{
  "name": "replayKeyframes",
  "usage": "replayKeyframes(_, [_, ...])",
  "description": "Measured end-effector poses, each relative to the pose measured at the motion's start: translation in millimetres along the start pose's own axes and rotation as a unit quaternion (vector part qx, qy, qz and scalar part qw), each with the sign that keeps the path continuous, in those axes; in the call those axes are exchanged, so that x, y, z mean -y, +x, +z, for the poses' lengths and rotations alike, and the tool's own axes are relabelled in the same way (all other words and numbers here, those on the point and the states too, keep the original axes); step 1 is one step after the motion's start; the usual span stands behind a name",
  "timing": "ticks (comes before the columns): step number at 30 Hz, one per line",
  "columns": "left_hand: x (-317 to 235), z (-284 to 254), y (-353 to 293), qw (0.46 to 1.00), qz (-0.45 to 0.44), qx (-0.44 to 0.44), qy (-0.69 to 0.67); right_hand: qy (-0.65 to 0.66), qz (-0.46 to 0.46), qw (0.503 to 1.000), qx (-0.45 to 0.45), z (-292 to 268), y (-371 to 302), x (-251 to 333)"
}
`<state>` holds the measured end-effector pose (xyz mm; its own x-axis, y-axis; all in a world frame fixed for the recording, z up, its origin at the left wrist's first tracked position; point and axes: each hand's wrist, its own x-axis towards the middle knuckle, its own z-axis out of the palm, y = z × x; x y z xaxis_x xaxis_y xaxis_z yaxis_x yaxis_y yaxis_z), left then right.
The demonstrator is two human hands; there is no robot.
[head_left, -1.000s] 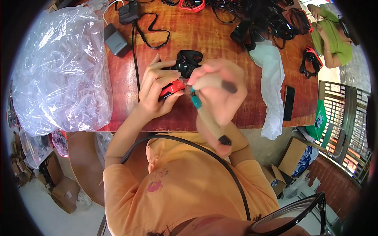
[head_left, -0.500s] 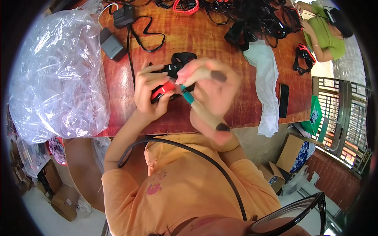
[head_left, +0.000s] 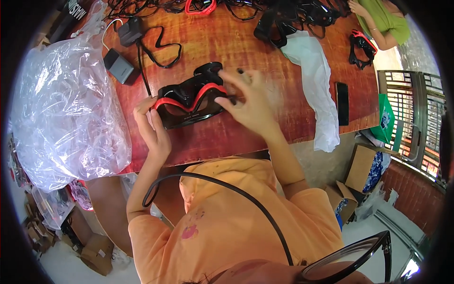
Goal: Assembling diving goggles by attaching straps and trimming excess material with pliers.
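A black diving mask (head_left: 187, 105) with red trim along its frame is held over the near part of the wooden table, its lens edge facing me. My left hand (head_left: 152, 127) has its fingers and thumb closed on the mask's left end. By the right end is my right hand (head_left: 253, 104), slightly blurred, with thumb and fingers spread around that end. Whether its fingertips touch the mask I cannot tell. A dark cover shows on one right fingertip. A black loop of the mask (head_left: 208, 69) sticks up at its far right.
A large clear plastic bag (head_left: 71, 109) fills the table's left side. Beyond the mask lie a grey power bank (head_left: 119, 66) and a black adapter with a cable. A pile of black masks (head_left: 302, 19), a white cloth (head_left: 312, 85), a phone (head_left: 342, 103) and another person's arm (head_left: 376, 31) are rightward.
The mask has turned so its red-trimmed frame shows in full width. My left hand has shifted left to its end. My right hand has opened and drawn back from close work at the middle.
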<state>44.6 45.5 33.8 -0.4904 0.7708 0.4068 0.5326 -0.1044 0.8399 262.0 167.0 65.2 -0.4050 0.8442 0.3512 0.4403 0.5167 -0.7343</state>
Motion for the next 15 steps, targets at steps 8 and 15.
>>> replayKeyframes(8, [-67, 32, 55, 0.927, 0.186, 0.277, 0.174, 0.131, 0.04, 0.987, 0.086, 22, -3, -14])
replayKeyframes(15, [-50, 40, 61, 0.947, 0.04, 0.305, 0.093, 0.181, 0.058, 0.976, 0.107, 25, -2, -25])
